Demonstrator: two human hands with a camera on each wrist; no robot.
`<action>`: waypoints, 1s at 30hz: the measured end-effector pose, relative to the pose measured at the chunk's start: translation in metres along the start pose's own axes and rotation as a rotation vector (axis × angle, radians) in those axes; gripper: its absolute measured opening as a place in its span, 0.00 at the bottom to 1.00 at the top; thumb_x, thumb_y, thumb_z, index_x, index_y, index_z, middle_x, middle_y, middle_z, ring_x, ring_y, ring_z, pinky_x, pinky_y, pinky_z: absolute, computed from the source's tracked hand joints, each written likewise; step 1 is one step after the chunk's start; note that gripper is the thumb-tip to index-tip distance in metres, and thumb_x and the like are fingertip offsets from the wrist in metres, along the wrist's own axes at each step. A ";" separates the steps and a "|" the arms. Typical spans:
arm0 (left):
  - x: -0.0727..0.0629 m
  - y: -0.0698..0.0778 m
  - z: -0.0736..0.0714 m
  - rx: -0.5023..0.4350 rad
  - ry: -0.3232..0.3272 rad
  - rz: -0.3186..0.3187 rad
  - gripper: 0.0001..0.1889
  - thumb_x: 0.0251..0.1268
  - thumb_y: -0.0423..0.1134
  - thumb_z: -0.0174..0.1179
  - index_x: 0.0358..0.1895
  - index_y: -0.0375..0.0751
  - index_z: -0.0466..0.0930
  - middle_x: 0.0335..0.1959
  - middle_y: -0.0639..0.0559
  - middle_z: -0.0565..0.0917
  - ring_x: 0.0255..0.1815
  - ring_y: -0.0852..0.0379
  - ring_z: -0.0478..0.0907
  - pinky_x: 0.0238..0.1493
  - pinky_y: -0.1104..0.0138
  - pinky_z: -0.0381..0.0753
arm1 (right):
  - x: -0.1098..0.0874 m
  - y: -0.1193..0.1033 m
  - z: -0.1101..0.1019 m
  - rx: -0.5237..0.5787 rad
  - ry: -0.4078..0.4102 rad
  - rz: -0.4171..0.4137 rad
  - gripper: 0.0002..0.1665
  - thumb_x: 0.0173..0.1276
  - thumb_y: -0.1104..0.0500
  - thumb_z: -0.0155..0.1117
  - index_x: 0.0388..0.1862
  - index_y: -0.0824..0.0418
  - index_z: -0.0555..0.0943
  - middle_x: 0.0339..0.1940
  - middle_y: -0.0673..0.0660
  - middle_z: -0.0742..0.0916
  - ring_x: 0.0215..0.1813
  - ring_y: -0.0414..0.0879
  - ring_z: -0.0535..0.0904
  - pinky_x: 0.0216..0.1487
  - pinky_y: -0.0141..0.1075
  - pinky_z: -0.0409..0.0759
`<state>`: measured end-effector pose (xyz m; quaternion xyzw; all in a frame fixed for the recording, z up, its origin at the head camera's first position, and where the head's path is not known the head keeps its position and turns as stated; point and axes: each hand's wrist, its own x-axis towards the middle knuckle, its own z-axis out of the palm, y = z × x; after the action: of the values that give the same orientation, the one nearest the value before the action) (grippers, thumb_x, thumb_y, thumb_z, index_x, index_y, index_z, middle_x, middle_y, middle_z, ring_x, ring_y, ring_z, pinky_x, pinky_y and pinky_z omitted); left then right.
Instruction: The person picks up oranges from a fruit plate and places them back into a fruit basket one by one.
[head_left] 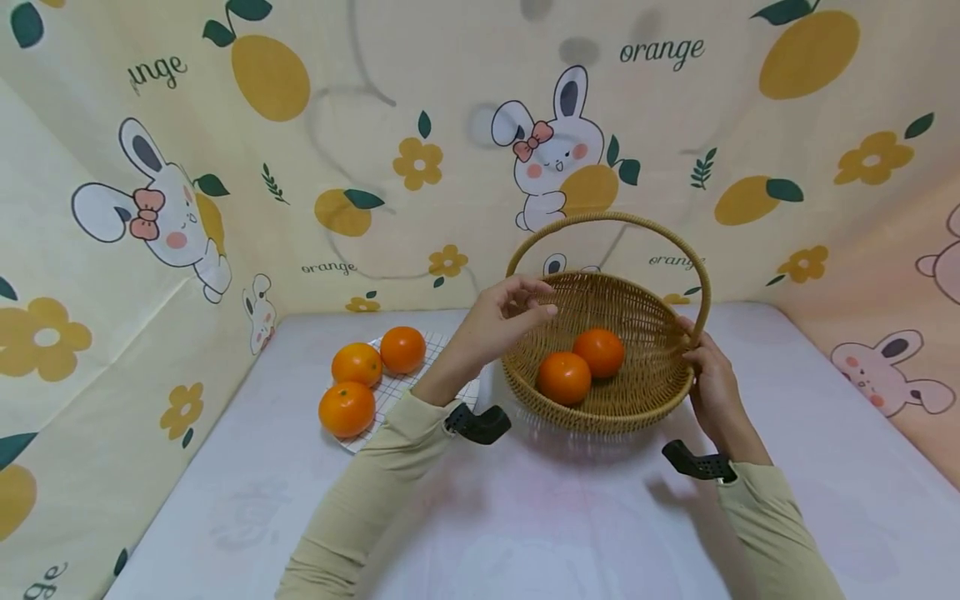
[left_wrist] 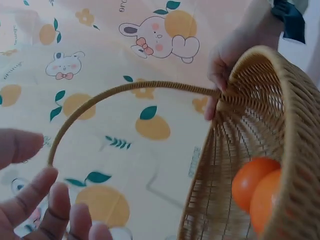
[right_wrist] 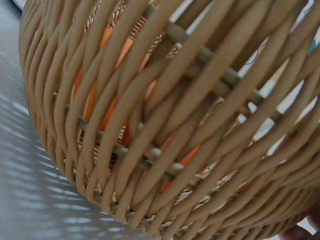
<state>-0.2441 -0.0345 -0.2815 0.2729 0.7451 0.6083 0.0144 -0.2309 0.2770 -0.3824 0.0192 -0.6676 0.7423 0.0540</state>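
A wicker basket point(head_left: 637, 304) with a tall arched handle point(head_left: 618, 217) is tilted so its mouth faces me. Inside lie two oranges point(head_left: 564, 378), side by side. My right hand point(head_left: 717, 390) grips the basket's right rim where the handle joins it. At the left rim, my left hand point(head_left: 501, 323) is raised with thumb and fingers apart, holding nothing. Its fingers point(left_wrist: 59, 202) overlap the far end of the handle in the left wrist view. Woven basket wall point(right_wrist: 165, 115) fills the right wrist view, orange colour showing through its gaps.
Left of the basket, a white plate point(head_left: 388, 392) with a grid pattern carries three oranges point(head_left: 357, 365), partly behind my left forearm. A printed cloth backdrop point(head_left: 465, 217) rises behind the white tabletop point(head_left: 570, 533) and along both sides.
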 end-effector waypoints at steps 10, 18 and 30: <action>-0.041 -0.018 -0.056 0.035 0.324 0.037 0.14 0.67 0.33 0.61 0.54 0.36 0.78 0.41 0.44 0.78 0.45 0.46 0.75 0.44 0.63 0.75 | 0.000 -0.002 0.000 -0.001 -0.004 0.009 0.32 0.78 0.62 0.29 0.80 0.52 0.49 0.79 0.58 0.46 0.75 0.52 0.43 0.72 0.41 0.50; -0.075 -0.035 -0.100 0.096 0.456 -0.056 0.16 0.68 0.35 0.60 0.56 0.36 0.76 0.46 0.43 0.75 0.47 0.48 0.72 0.48 0.64 0.74 | -0.001 0.000 -0.002 0.007 -0.017 0.014 0.32 0.78 0.62 0.30 0.80 0.51 0.49 0.79 0.58 0.47 0.74 0.53 0.45 0.67 0.34 0.59; -0.120 -0.061 -0.141 0.203 0.536 -0.207 0.20 0.71 0.37 0.58 0.62 0.36 0.71 0.57 0.41 0.72 0.54 0.48 0.69 0.53 0.70 0.72 | -0.001 0.000 -0.001 -0.017 -0.022 0.003 0.32 0.79 0.61 0.29 0.80 0.50 0.48 0.79 0.58 0.43 0.76 0.56 0.39 0.72 0.52 0.42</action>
<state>-0.2158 -0.2192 -0.3382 0.0254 0.8034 0.5762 -0.1479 -0.2296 0.2782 -0.3831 0.0260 -0.6744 0.7365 0.0460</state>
